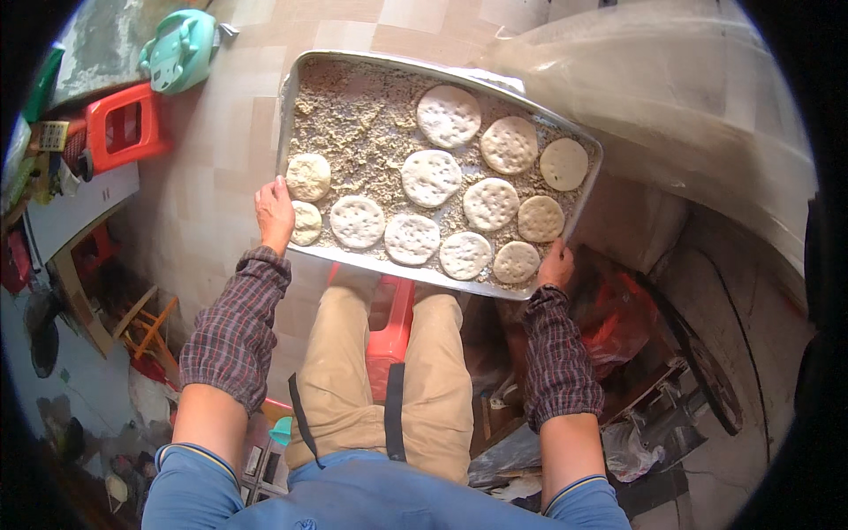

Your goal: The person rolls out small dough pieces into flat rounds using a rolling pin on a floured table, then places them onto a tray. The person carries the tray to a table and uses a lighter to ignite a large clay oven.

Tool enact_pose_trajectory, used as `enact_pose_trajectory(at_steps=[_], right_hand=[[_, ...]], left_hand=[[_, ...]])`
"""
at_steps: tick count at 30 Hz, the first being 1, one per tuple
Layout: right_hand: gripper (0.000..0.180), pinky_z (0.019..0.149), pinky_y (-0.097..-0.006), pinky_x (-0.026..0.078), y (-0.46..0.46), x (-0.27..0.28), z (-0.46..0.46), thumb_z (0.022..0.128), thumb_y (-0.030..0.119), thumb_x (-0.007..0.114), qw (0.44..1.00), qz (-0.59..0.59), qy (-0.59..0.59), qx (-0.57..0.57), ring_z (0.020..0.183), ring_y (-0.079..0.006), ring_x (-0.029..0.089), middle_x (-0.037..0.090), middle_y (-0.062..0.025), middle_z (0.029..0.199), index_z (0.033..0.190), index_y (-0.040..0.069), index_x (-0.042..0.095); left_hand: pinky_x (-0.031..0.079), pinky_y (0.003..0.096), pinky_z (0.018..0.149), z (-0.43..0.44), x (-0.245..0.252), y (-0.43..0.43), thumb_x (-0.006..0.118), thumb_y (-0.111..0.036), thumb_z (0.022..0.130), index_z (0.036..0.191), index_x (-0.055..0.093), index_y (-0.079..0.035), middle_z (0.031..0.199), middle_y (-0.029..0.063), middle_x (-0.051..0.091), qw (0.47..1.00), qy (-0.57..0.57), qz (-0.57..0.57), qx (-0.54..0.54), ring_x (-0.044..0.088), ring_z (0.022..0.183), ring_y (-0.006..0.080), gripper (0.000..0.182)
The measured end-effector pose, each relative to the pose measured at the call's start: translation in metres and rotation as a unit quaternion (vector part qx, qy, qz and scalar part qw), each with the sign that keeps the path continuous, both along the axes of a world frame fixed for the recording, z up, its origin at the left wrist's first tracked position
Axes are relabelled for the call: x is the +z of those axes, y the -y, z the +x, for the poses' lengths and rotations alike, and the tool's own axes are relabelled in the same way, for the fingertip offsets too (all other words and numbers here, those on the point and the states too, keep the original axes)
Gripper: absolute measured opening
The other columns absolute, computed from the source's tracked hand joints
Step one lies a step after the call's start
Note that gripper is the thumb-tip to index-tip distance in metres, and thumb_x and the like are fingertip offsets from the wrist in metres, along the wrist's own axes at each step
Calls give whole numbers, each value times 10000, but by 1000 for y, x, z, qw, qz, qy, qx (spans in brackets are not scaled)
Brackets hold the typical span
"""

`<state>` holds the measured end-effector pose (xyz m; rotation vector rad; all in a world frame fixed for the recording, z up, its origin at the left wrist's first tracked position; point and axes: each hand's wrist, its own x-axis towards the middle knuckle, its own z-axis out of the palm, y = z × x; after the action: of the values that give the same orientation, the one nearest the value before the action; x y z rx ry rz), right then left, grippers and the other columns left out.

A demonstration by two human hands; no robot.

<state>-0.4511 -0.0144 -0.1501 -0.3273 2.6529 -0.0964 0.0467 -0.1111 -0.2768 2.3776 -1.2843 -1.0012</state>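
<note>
A large rectangular metal baking tray is held up in front of me, tilted slightly down to the right. My left hand grips its left edge, thumb over the rim near two small dough rounds. At the lower right corner, my right hand has hold of the rim. Several flat round dough pieces, most pricked with holes, lie on a layer of pale grains or crumbs. They fill the right and lower parts of the tray; the upper left bears only the loose layer.
A red plastic stool stands between my legs. Another red stool and a turquoise plastic seat are at the upper left. Translucent plastic sheeting covers something at the upper right. Below it are a red plastic bag and a wheel.
</note>
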Motion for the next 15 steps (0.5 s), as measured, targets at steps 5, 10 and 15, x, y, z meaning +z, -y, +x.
enact_pose_trajectory(at_steps=[5, 10, 15], right_hand=[[725, 997, -452, 441, -15, -22, -9, 1007, 558, 471, 994, -108, 17, -19, 1190, -397, 569, 569, -252, 1360, 1358, -70, 553], [752, 1003, -412, 431, -66, -57, -7, 1001, 562, 481, 944, -318, -14, -89, 1203, -358, 586, 597, -245, 1367, 1325, -109, 580], [768, 978, -404, 456, -84, -51, -5, 983, 579, 499, 945, -316, -37, -72, 1156, -367, 613, 649, -253, 1284, 1260, -127, 619]], left_hand=[[433, 461, 969, 5, -28, -5, 477, -471, 1038, 1071, 635, 44, 1101, 247, 636, 997, -16, -44, 53, 567, 1080, 395, 539], [455, 459, 899, 21, -61, -40, 425, -546, 1037, 1002, 602, 62, 988, 261, 640, 982, -104, -100, 121, 602, 968, 408, 634], [456, 493, 857, 31, -75, -52, 407, -542, 1038, 965, 603, 61, 983, 320, 626, 979, -83, -147, 115, 581, 952, 487, 639]])
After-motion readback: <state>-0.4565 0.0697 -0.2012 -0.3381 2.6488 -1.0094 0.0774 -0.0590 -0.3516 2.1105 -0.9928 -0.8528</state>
